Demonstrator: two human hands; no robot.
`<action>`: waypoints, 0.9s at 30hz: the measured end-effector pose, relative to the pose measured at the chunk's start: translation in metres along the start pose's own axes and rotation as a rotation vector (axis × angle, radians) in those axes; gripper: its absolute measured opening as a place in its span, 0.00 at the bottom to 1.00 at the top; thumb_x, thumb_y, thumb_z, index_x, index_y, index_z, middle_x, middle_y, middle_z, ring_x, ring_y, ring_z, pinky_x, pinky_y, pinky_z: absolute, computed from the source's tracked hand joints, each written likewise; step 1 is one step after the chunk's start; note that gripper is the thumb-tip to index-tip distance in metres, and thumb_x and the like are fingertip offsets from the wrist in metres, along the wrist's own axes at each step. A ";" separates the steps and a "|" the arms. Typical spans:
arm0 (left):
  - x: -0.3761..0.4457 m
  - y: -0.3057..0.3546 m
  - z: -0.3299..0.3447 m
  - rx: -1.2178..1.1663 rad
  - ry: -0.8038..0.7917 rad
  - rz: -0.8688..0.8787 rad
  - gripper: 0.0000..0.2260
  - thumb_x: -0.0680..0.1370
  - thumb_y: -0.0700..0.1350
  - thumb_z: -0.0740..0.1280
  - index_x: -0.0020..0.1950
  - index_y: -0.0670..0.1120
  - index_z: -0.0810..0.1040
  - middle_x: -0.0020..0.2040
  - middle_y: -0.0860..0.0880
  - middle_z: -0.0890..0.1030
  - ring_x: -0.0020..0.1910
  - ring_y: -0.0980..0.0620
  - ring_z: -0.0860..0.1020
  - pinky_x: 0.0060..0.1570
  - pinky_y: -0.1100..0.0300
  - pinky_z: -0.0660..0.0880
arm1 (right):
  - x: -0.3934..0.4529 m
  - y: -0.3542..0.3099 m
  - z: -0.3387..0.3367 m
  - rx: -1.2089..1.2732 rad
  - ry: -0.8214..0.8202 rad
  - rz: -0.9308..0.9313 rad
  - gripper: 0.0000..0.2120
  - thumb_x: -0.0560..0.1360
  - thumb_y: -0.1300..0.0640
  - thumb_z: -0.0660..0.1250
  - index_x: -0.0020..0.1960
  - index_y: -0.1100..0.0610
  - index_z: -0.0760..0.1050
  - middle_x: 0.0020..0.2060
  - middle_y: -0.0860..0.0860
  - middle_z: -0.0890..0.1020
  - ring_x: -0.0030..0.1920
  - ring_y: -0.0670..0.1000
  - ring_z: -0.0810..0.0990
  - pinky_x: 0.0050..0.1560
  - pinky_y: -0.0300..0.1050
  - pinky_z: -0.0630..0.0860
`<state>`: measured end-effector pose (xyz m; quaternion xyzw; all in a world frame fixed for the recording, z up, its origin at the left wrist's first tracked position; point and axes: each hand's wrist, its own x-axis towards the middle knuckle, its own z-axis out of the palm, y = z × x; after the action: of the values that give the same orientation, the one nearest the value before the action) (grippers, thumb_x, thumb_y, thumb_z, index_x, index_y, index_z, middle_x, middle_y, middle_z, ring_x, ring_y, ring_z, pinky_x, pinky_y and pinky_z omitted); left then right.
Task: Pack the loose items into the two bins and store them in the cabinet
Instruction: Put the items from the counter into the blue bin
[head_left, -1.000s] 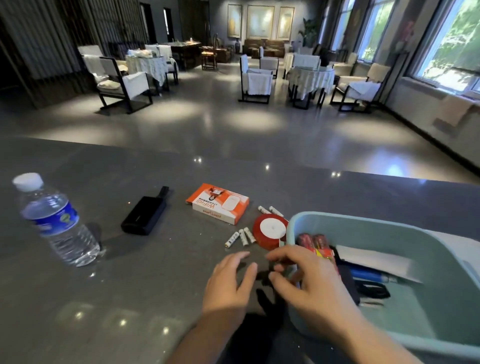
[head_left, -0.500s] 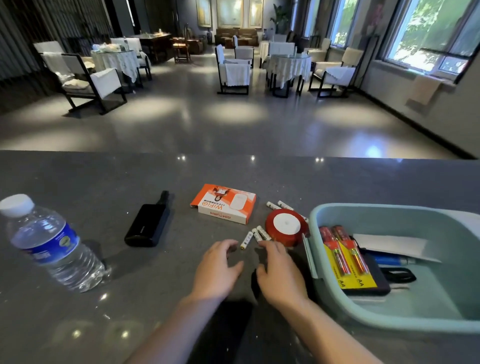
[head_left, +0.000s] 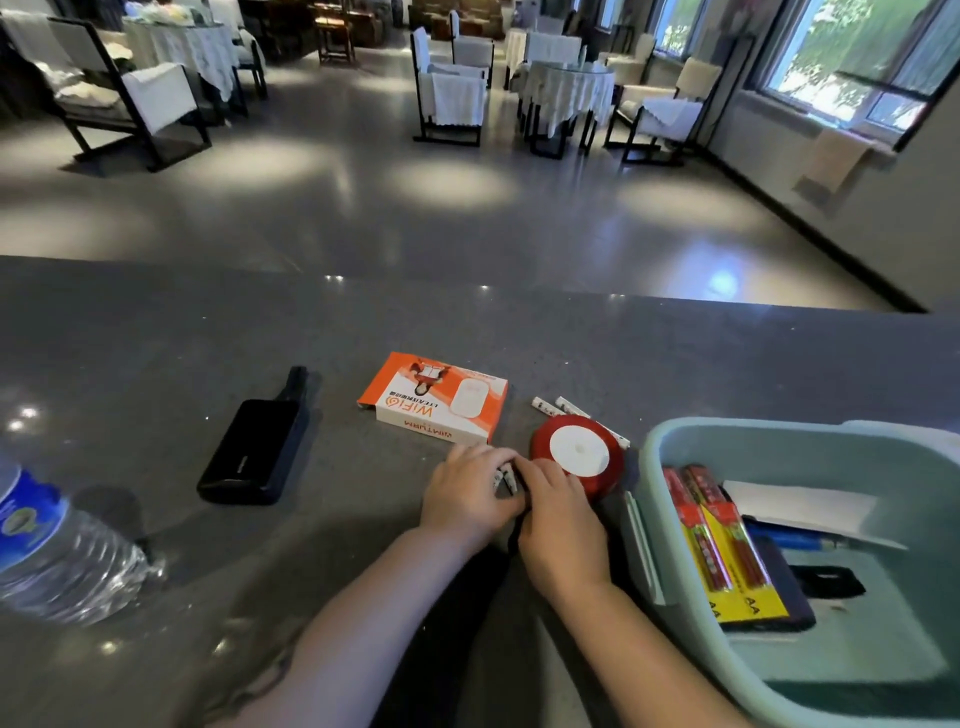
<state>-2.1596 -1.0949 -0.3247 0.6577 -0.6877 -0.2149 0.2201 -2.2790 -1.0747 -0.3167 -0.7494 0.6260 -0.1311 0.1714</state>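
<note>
My left hand (head_left: 467, 493) and my right hand (head_left: 558, 525) meet over the small white batteries (head_left: 505, 479) on the grey counter, fingers curled round them. A red ribbon spool (head_left: 577, 453) lies just right of my fingers, with two more white batteries (head_left: 550, 406) behind it. An orange WiFi box (head_left: 434, 397) sits beyond my left hand. At the right stands a pale green bin (head_left: 644, 519) holding a yellow AA battery pack (head_left: 722, 545), a white paper, a blue pen and dark items.
A black device (head_left: 254, 447) lies left of the orange box. A clear water bottle (head_left: 47, 551) with a blue label stands at the far left. The counter's far edge drops to a hall floor with chairs and tables.
Both hands have moved forward from the counter's near side onto the loose batteries beside the red spool and closed around them. The camera has tilted down slightly.
</note>
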 end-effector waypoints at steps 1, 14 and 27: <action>0.000 -0.001 0.000 0.000 0.012 0.006 0.17 0.73 0.54 0.67 0.62 0.55 0.75 0.58 0.55 0.77 0.59 0.53 0.70 0.58 0.54 0.70 | 0.002 -0.001 0.000 -0.030 -0.011 -0.001 0.28 0.75 0.60 0.60 0.75 0.48 0.60 0.70 0.46 0.66 0.66 0.51 0.67 0.57 0.48 0.72; -0.023 -0.026 -0.025 -0.019 -0.062 0.037 0.16 0.68 0.53 0.72 0.55 0.54 0.76 0.51 0.58 0.75 0.54 0.57 0.71 0.53 0.58 0.72 | -0.008 -0.004 -0.003 -0.037 -0.131 0.016 0.14 0.75 0.58 0.61 0.60 0.52 0.68 0.57 0.51 0.72 0.58 0.54 0.71 0.46 0.47 0.66; -0.049 -0.038 -0.040 0.016 -0.027 -0.040 0.22 0.67 0.51 0.76 0.59 0.56 0.75 0.55 0.59 0.75 0.56 0.59 0.71 0.56 0.61 0.70 | -0.004 -0.006 -0.004 0.055 -0.242 -0.185 0.38 0.73 0.56 0.69 0.76 0.46 0.53 0.68 0.48 0.64 0.67 0.50 0.66 0.64 0.49 0.71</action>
<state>-2.1038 -1.0473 -0.3153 0.6701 -0.6789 -0.2227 0.2013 -2.2757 -1.0702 -0.3101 -0.8091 0.5253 -0.0721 0.2533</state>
